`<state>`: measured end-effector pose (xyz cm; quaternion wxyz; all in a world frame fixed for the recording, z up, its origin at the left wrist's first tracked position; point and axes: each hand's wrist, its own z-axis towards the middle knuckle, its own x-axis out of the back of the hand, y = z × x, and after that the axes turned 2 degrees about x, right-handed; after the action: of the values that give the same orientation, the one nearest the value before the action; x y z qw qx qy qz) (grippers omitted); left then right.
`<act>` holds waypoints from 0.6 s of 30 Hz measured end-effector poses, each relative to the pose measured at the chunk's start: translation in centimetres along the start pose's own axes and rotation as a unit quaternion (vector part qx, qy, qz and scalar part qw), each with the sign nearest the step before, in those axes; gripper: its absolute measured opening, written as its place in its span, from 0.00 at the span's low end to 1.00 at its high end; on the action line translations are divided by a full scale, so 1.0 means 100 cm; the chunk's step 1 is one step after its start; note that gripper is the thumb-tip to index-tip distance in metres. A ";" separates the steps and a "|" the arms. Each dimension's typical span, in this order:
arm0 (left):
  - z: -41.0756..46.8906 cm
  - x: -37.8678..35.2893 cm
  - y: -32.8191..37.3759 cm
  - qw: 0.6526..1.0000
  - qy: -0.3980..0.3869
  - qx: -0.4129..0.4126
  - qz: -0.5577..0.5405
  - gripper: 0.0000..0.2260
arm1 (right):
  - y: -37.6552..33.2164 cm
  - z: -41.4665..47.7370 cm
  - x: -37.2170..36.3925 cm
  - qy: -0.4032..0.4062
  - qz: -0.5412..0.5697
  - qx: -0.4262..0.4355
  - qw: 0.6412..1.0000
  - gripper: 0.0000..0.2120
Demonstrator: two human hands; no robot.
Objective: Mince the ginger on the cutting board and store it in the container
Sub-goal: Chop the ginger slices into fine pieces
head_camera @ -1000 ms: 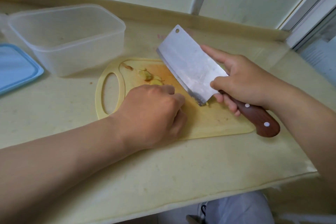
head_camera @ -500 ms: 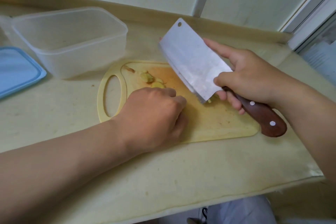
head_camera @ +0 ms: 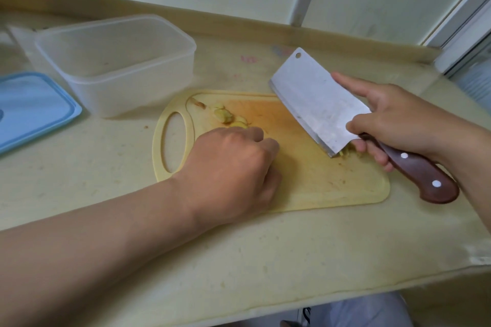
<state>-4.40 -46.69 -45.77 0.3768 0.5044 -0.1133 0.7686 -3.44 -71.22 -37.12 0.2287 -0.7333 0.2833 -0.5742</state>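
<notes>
Cleaver [head_camera: 318, 98]: has shifted toward 3 o'clock along the cutting board [head_camera: 318, 188] since half a second ago, opening a wider gap from the left hand [head_camera: 231, 175]; its flat face is turned up toward the camera, with the heel low over the board and the tip toward 11 o'clock
Right hand [head_camera: 398, 119]: grips the cleaver's wooden handle; the thumb presses the blade's face near the heel, the index finger lies straight along the blade's far side, and the other fingers are curled under the handle
Left hand: rests knuckles-up on the board at its 9 o'clock half; the fingers are curled and their tips hidden, so I cannot tell whether they hold anything
Ginger [head_camera: 224, 115]: pale slices lie at the board's 11 o'clock, one just beside the left knuckles; a few fine bits sit under the blade's heel at 3 o'clock; none of the ginger is in the container
Cutting board: yellow plastic, its oval grip hole at 9 o'clock; it lies flat on the countertop [head_camera: 265, 260]
Container [head_camera: 132, 87]: clear plastic tub, open, at 10 o'clock from the board and apart from it; a blue lid [head_camera: 32, 109] lies at the container's 9 o'clock
</notes>
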 end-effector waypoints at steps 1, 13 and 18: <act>0.001 0.001 0.000 1.000 0.008 0.011 0.003 0.11 | 0.001 -0.001 0.001 0.000 0.008 0.002 1.000 0.43; 0.021 0.020 -0.035 0.995 -0.052 0.040 0.078 0.20 | -0.013 0.026 -0.014 -0.059 0.160 0.119 0.978 0.41; 0.022 0.024 -0.037 0.991 -0.091 0.041 0.091 0.23 | -0.001 0.025 -0.013 -0.056 0.158 0.112 0.979 0.42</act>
<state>-0.81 -44.18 -43.46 0.2724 0.5748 -0.1605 0.7548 -1.19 -70.26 -38.56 0.4132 -0.6801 0.3160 -0.5166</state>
